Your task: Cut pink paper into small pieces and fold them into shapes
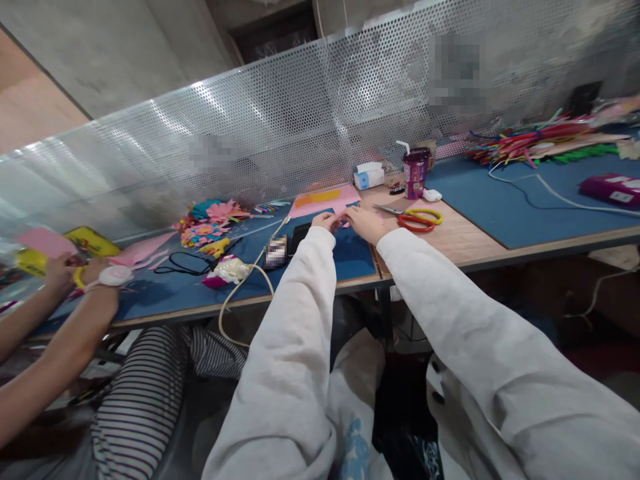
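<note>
Above the blue mat's near right part, my left hand [326,221] and my right hand [365,225] meet with fingers pinched on a small piece of pink paper [345,216]. My fingers cover much of the piece. Just behind them lies a pink sheet [300,207] with a yellow-orange strip [325,197] on it. Scissors with red and yellow handles [419,227] rest on the wooden tabletop to the right of my right hand. A dark phone-like object [300,235] is beside my left hand.
At left, a co-worker's hands [63,273] hold pink paper. Paper flowers [215,223] and a white cable [260,270] lie between us. A purple cup with a straw [416,175] and a tissue box [369,176] stand by the perforated metal screen [280,113]. Pipe cleaners [540,143] lie far right.
</note>
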A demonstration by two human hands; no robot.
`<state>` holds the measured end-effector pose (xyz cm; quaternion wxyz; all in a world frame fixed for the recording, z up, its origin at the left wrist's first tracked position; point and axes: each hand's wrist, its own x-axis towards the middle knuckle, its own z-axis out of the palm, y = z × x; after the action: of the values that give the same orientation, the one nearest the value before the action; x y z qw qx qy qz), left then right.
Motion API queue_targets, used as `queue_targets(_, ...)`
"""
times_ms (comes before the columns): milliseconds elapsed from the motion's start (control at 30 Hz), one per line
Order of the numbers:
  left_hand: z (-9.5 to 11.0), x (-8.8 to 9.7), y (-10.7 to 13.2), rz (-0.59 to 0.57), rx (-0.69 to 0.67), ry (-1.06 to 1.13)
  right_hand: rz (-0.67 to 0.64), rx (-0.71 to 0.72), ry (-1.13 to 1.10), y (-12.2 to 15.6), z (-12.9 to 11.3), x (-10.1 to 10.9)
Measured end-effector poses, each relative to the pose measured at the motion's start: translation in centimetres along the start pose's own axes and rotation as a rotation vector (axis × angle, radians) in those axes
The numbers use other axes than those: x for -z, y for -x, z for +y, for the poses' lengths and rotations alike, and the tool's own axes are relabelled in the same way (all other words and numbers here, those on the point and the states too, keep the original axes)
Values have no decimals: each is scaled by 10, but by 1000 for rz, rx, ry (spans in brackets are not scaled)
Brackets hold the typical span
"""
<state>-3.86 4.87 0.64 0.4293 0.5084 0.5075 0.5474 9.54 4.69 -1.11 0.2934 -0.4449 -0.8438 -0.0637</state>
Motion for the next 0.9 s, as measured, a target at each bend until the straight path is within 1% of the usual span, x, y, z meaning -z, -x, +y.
queue_targets(133,-5,-2,-9,-37,68,-16,-51,9,111,3,0,5)
queue_targets(233,-7,-4,-17,-102,117,78,-42,9,189,1,3,6)
queue_targets(333,-8,-5,-24,-132,131,187,-30,43,242,-3,9,7)
queue_targets(433,-9,-6,-30,-160,153,213,-38,84,269,-7,18,9)
queue_targets(500,-10,-7,-33,-211,165,227,-60,102,287,-9,26,11)
queue_targets(567,-12,-8,-37,-237,144,214,-80,157,317,-11,35,12)
queue_targets(667,-17,-10,-45,-269,106,189,-40,271,369,-14,47,12)
queue_targets(800,-25,-13,-54,-268,46,169,-19,394,428,-22,57,12)
queue_targets(900,-29,-18,-58,-230,5,214,1,435,425,-28,64,14)
